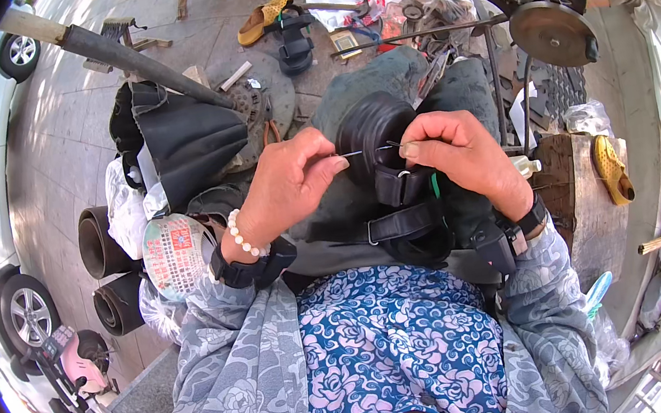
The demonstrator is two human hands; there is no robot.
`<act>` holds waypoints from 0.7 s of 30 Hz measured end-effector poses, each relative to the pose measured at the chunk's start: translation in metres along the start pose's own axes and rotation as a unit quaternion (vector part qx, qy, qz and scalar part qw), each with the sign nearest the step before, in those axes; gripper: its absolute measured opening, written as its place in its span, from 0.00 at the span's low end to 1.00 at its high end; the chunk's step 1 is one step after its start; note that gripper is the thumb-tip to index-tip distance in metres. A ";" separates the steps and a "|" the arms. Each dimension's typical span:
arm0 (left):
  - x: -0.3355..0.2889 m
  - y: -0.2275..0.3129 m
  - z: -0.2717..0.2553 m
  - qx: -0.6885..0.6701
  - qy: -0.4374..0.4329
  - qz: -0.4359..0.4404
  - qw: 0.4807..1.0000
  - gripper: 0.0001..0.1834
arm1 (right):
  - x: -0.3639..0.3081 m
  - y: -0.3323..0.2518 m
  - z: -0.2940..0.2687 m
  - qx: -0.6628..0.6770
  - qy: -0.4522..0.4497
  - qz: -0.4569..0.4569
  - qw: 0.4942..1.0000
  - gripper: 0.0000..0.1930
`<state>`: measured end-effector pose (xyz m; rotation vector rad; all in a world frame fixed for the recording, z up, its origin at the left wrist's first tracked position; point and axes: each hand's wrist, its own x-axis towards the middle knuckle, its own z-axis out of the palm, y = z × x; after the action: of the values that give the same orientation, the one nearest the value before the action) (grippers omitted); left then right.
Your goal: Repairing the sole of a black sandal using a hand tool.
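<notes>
My left hand (293, 180) pinches one end of a thin, thread-like strand (352, 154) between thumb and forefinger. The strand runs level toward my right hand (463, 156), whose thumb and forefinger close on a small dark, thin piece that could be a needle. It is too fine to tell whether strand and piece are joined. Just behind and below them, a black sandal (374, 128) rests on my lap, its sole end pointing away. Its straps (405, 225) with a metal buckle lie nearer my body. Neither hand visibly grips the sandal.
Beyond my lap stands a hand-wheel machine (551, 32) at the right. Pliers (269, 126) lie on a round base at the left, by black leather sheets (190, 137). Other sandals (293, 43) are on the pavement. A yellow shoe (612, 167) sits on a wooden block (583, 196).
</notes>
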<state>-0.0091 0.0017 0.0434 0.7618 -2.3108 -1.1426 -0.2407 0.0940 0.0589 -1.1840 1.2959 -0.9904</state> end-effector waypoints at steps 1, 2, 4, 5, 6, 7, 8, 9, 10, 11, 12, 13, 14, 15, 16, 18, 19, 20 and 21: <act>-0.003 -0.002 0.001 -0.004 0.013 0.009 1.000 0.08 | 0.001 -0.001 0.002 0.006 -0.009 0.011 1.000 0.05; -0.002 -0.002 0.002 -0.006 0.023 0.017 1.000 0.08 | 0.001 -0.002 0.001 0.008 -0.008 0.011 1.000 0.05; -0.002 0.000 0.002 -0.003 0.022 0.014 1.000 0.08 | 0.001 -0.003 0.001 -0.025 -0.014 -0.001 1.000 0.05; -0.001 0.001 0.002 -0.002 0.023 0.012 1.000 0.08 | 0.001 -0.003 0.001 -0.024 -0.013 -0.001 1.000 0.05; -0.001 0.002 0.002 -0.002 0.022 0.012 1.000 0.08 | 0.001 -0.003 0.002 -0.036 -0.007 -0.010 0.999 0.05; -0.001 0.002 0.002 -0.002 0.022 0.012 1.000 0.08 | 0.000 -0.002 0.002 -0.048 -0.001 -0.019 0.999 0.05; -0.001 0.003 0.002 -0.003 0.022 0.012 1.000 0.08 | 0.000 -0.002 0.002 -0.048 -0.001 -0.019 0.999 0.05; -0.001 0.002 0.002 -0.003 0.021 0.012 1.000 0.08 | 0.000 -0.002 0.002 -0.054 0.002 -0.028 0.998 0.05; -0.001 0.002 0.003 -0.003 0.022 0.016 1.000 0.08 | 0.001 -0.002 0.002 -0.061 0.006 -0.037 0.997 0.05; -0.001 0.001 0.003 -0.004 0.022 0.019 1.000 0.08 | 0.002 -0.002 0.003 -0.060 0.007 -0.037 0.997 0.05; -0.001 0.001 0.003 -0.004 0.021 0.019 1.000 0.08 | 0.003 -0.002 0.003 -0.074 0.003 -0.033 0.997 0.05; -0.002 0.001 0.003 -0.007 0.026 0.017 1.000 0.08 | 0.004 -0.003 0.004 -0.088 -0.001 -0.029 0.996 0.06; -0.002 0.002 0.003 -0.010 0.031 0.015 0.999 0.08 | 0.005 -0.004 0.004 -0.087 0.000 -0.029 0.996 0.06; -0.001 0.002 0.003 -0.010 0.030 0.015 0.999 0.08 | 0.006 -0.006 0.005 -0.097 -0.001 -0.020 0.995 0.06; -0.001 0.003 0.003 -0.006 0.029 0.016 0.999 0.08 | 0.006 -0.006 0.005 -0.107 -0.002 -0.011 0.994 0.06; 0.001 0.004 0.002 0.000 0.027 0.017 0.999 0.08 | 0.004 -0.004 0.006 -0.111 0.006 -0.025 0.994 0.05; 0.001 0.005 0.002 0.005 0.021 0.015 1.000 0.08 | 0.002 -0.003 0.006 -0.115 0.014 -0.038 0.993 0.05; 0.002 0.006 0.001 0.011 0.015 0.014 1.000 0.08 | 0.000 -0.003 0.008 -0.115 0.014 -0.039 0.993 0.05; 0.002 0.006 0.001 0.011 0.015 0.015 1.000 0.08 | -0.002 -0.002 0.009 -0.079 0.027 -0.050 0.995 0.04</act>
<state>-0.0129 0.0038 0.0482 0.7464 -2.3064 -1.0865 -0.2313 0.0967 0.0605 -1.3633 1.3886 -1.0123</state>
